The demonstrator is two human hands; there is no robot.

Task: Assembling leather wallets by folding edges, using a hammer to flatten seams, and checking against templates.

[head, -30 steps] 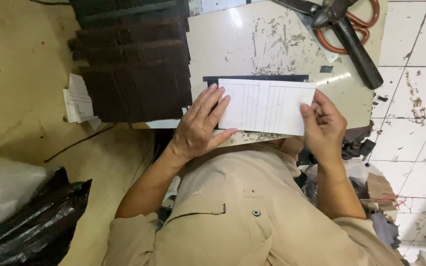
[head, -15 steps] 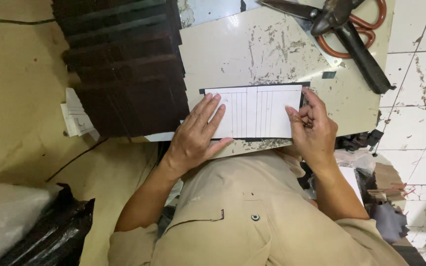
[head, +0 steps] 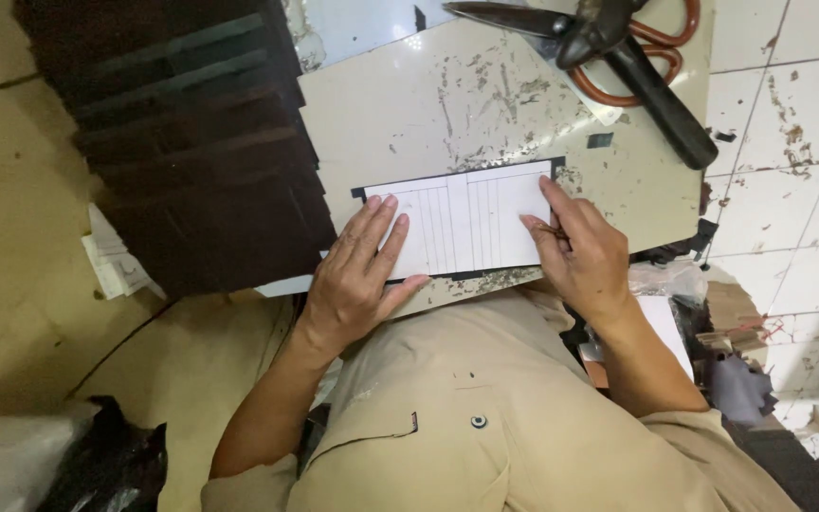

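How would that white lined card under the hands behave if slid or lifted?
The white card lies flat on a dark sheet, so it probably slides easily. It looks thin and light, likely flexing if lifted by one edge. Left hand and right hand press it down.

Both hands flat on a white lined card (head: pixel 466 223) over a dark sheet (head: pixel 485 171) near the board's (head: pixel 447 95) front edge: left hand (head: pixel 357 275), right hand (head: pixel 580 251). Big scissors (head: pixel 618 47) at the far right corner.
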